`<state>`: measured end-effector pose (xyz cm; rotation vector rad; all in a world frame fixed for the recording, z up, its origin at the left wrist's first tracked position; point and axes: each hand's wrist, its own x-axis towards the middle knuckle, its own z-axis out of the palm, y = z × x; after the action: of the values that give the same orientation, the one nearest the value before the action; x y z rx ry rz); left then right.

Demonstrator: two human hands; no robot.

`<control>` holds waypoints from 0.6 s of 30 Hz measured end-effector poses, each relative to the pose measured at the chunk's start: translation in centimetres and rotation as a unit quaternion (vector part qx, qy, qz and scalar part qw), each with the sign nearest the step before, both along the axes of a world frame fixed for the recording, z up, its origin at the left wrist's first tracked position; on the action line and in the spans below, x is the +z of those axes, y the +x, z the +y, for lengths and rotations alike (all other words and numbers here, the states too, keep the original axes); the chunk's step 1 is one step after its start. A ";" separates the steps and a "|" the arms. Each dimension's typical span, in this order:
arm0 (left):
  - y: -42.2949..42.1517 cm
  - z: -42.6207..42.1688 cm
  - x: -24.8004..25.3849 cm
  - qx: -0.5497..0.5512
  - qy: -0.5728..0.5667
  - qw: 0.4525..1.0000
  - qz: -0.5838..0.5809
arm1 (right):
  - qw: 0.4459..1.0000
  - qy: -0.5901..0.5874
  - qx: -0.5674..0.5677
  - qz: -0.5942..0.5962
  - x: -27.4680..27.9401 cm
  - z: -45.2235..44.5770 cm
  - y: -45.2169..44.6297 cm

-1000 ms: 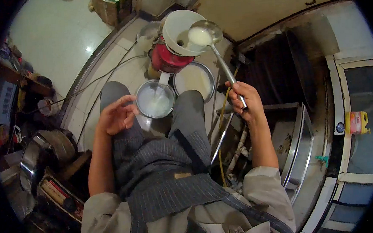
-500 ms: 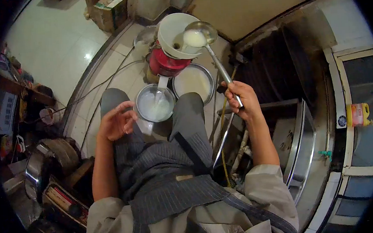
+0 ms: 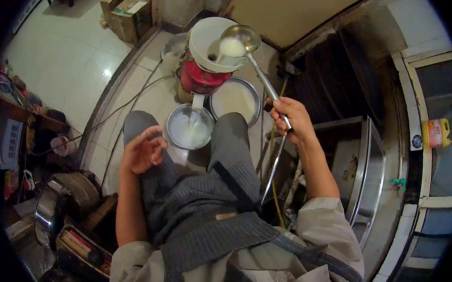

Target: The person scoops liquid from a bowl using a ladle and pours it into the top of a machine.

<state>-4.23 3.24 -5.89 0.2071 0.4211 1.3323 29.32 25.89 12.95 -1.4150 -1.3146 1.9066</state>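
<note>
Striped apron and lap nearest. Left hand up by the left thigh, fingers loosely bent and apart, nothing in it; can't tell if it touches the leg. Right hand clamped round the lower end of a long steel ladle; handle runs up and forward, bowl out over the right rim of a white hopper. Ladle bowl holds white liquid and is tipped left, liquid at the lip on the hopper side.

Steel pot on the tiled floor, just past and between the knees, milky liquid inside, under a spout. Wider pan next to it on the right, pale liquid in it, partly hidden by the right knee. Red machine behind both, hopper on top, spout on its near side. Metal bowl behind that, towards the floor's far edge. Cardboard box just outside the tiled floor's far-left corner.
</note>
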 end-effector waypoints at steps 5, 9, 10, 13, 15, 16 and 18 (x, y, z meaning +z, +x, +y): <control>0.3 -0.1 0.1 0.004 0.012 1.000 -0.002 | 1.000 0.010 -0.004 -0.014 -0.2 -0.2 -0.2; 0.6 -0.1 0.3 0.015 0.046 0.999 0.015 | 0.999 0.017 -0.006 -0.035 -0.4 -0.2 -0.4; 0.8 -0.1 0.5 0.014 0.045 0.999 0.016 | 0.999 0.017 -0.008 -0.040 -0.5 -0.2 -0.4; 1.6 -0.1 1.9 0.016 0.078 0.993 0.084 | 0.999 0.028 -0.006 -0.046 -0.6 -0.4 -0.6; 2.4 -0.1 3.7 -0.017 0.144 0.989 0.037 | 0.999 0.024 -0.008 -0.031 -0.9 -0.3 -0.4; 2.6 0.1 5.0 -0.019 0.141 0.989 0.039 | 1.000 0.019 -0.010 -0.019 -1.0 -0.3 -0.3; 3.0 0.5 8.3 -0.052 0.224 0.973 0.024 | 0.999 0.024 -0.009 -0.024 -1.3 -0.3 -0.2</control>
<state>-1.19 3.74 2.38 0.6300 0.1419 1.3073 29.12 25.57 11.60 -1.4522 -1.3555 1.8279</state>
